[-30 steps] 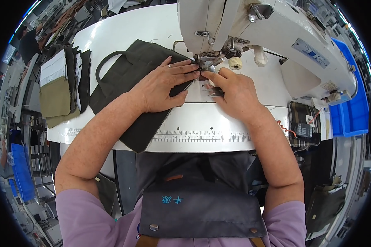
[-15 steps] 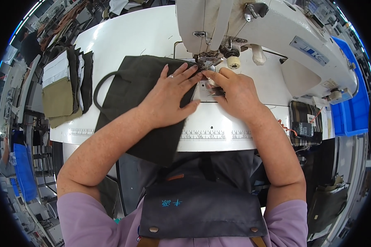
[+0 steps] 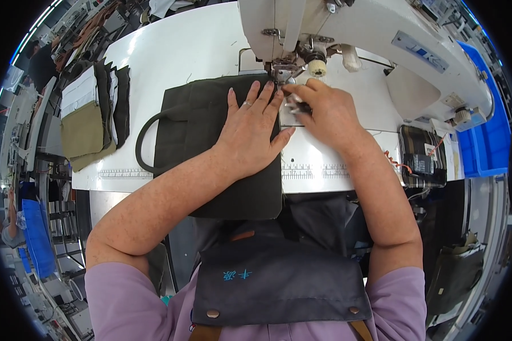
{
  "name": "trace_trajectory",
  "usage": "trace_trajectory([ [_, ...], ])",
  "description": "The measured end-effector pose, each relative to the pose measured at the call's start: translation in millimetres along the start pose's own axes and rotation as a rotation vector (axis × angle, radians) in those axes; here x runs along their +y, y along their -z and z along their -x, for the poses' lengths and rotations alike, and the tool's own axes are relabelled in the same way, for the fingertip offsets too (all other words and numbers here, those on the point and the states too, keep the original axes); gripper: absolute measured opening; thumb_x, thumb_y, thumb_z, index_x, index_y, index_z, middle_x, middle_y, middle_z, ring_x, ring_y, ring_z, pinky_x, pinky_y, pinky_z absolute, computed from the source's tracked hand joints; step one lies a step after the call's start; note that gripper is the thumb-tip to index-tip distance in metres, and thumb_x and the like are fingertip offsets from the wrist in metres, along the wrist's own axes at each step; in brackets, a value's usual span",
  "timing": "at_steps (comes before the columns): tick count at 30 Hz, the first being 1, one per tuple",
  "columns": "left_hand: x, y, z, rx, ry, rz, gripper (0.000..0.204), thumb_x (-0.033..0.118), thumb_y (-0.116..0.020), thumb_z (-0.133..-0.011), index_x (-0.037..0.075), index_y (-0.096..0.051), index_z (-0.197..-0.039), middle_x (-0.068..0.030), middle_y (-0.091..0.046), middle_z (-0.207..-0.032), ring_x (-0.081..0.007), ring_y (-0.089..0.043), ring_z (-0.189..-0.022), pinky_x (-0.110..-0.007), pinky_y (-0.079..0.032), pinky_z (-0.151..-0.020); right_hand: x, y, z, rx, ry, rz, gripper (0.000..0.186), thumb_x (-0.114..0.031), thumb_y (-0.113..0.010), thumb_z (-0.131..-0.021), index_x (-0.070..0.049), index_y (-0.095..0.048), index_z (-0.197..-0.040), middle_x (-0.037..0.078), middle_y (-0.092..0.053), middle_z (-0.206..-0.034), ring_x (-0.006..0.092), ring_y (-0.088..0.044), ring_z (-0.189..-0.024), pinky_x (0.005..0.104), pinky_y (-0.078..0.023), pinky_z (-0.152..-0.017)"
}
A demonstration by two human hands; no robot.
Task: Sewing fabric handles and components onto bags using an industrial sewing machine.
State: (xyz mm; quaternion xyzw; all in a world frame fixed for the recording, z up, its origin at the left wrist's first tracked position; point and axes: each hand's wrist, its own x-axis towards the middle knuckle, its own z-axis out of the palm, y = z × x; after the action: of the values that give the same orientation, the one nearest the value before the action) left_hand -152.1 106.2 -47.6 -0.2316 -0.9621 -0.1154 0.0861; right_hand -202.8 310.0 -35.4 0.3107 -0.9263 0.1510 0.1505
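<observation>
Spread flat, my left hand (image 3: 247,135) seemingly steadies the cloth (image 3: 242,196) at the sewing machine (image 3: 358,28), my curled right hand (image 3: 329,113) gripping a blurred metal tool (image 3: 294,105).

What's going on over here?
A person is working at a white sewing machine with a dark green fabric piece. The left hand lies spread on the fabric, whose upper right corner is by the needle area. The right hand, just right of that edge, holds a small metal tool, too blurred to identify. A looped strap sticks out on the fabric's left, and a stack of cloth pieces lies farther left.
</observation>
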Motion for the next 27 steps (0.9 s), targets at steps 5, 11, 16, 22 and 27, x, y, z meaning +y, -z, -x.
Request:
trace_trajectory([
  [5,0,-4,-2,0.069,-0.031,-0.061,0.07,0.045,-0.055,-0.101,0.0,-0.039,-0.153,-0.0262,-0.042,-0.156,-0.0465,-0.035,-0.147,-0.064,-0.024,-0.119,21,5,8,0.097,-0.183,0.152,0.036,-0.038,-0.073,-0.085,-0.015,-0.075,-0.112,0.006,-0.069,-0.097,0.0294,-0.07,-0.079,0.0438,-0.054,-0.07],
  [11,6,6,10,0.121,-0.107,-0.176,0.071,0.048,-0.053,-0.101,0.002,-0.04,-0.153,-0.022,-0.041,-0.158,-0.0376,-0.036,-0.149,-0.061,-0.021,-0.122,18,16,24,0.374,-0.016,0.218,0.049,-0.045,-0.073,-0.086,-0.009,-0.074,-0.119,0.011,-0.071,-0.112,0.0297,-0.064,-0.109,0.0465,-0.044,-0.099],
  [16,22,45,70,-0.085,-0.229,0.279,0.089,0.054,-0.072,-0.087,0.004,-0.04,-0.153,-0.0164,-0.038,-0.161,-0.0336,-0.032,-0.152,-0.06,-0.021,-0.123,-58,48,98,0.326,-0.028,-0.498,0.017,-0.013,-0.076,-0.088,-0.004,-0.076,-0.102,0.012,-0.072,-0.087,0.0284,-0.069,-0.078,0.036,-0.052,-0.07],
  [22,27,42,101,-0.063,-0.217,0.401,0.062,0.014,-0.085,-0.077,0.009,-0.062,-0.135,-0.0086,-0.06,-0.146,-0.029,-0.053,-0.14,-0.052,-0.035,-0.12,-90,3,160,0.075,-0.269,-0.773,0.021,-0.015,-0.075,-0.092,-0.001,-0.076,-0.107,0.011,-0.07,-0.076,0.0173,-0.061,-0.058,0.029,-0.049,-0.056],
  [27,21,37,107,0.061,-0.245,0.441,0.031,0.003,-0.077,-0.084,0.004,-0.073,-0.115,-0.0075,-0.074,-0.121,-0.0282,-0.066,-0.124,-0.05,-0.044,-0.114,-101,-19,149,-0.144,-0.491,-1.314,0.03,-0.021,-0.073,-0.096,0.001,-0.074,-0.117,-0.001,-0.065,-0.071,0.0038,-0.055,-0.062,0.0233,-0.046,-0.058],
])
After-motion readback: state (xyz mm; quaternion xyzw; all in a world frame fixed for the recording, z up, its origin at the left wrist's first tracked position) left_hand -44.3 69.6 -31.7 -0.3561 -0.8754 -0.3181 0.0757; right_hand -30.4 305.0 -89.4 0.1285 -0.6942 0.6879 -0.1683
